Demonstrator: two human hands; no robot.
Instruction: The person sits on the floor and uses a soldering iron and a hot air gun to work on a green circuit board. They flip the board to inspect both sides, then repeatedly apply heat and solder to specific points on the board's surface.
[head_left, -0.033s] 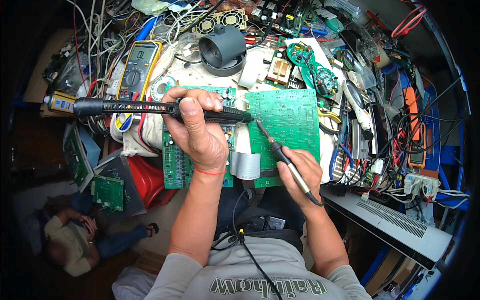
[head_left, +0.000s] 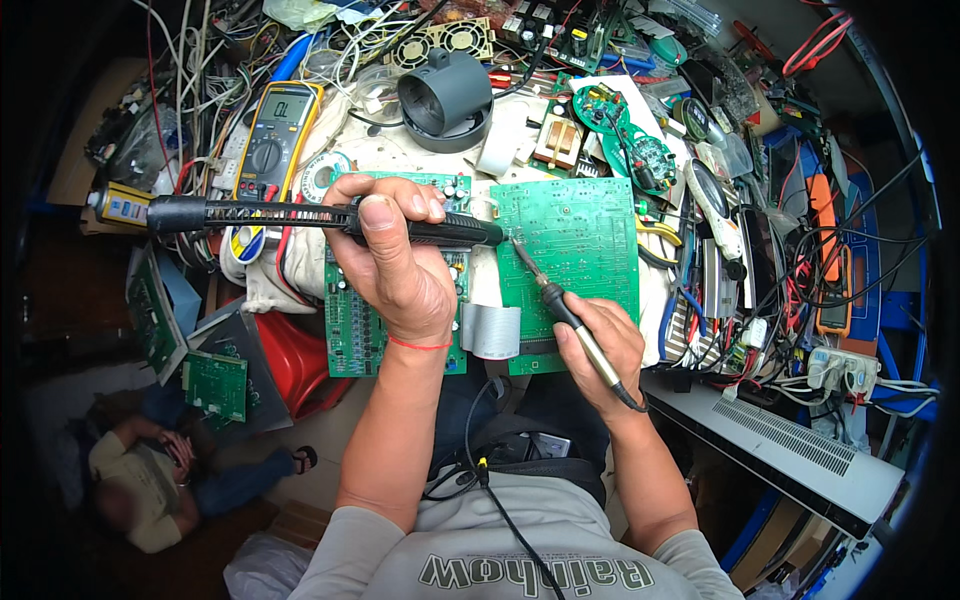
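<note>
My left hand (head_left: 395, 255) is closed round a long black desoldering pump (head_left: 440, 229), whose tip reaches the upper left part of a green circuit board (head_left: 590, 270). In my right hand (head_left: 608, 350) is a soldering iron (head_left: 572, 318), held like a pen. Its metal tip meets the board right beside the pump's nozzle; the exact contact point is too small to make out. A second green board (head_left: 350, 320), full of components, lies partly hidden under my left hand and wrist. A grey ribbon cable (head_left: 492, 332) lies between the two boards.
A yellow multimeter (head_left: 270, 145) and a roll of solder (head_left: 322, 175) are at the left. A dark grey round holder (head_left: 445, 100) stands behind the boards. Pliers (head_left: 660, 240) and cluttered parts lie right. A seated person (head_left: 150, 470) is at the lower left, near a red stool (head_left: 290, 360).
</note>
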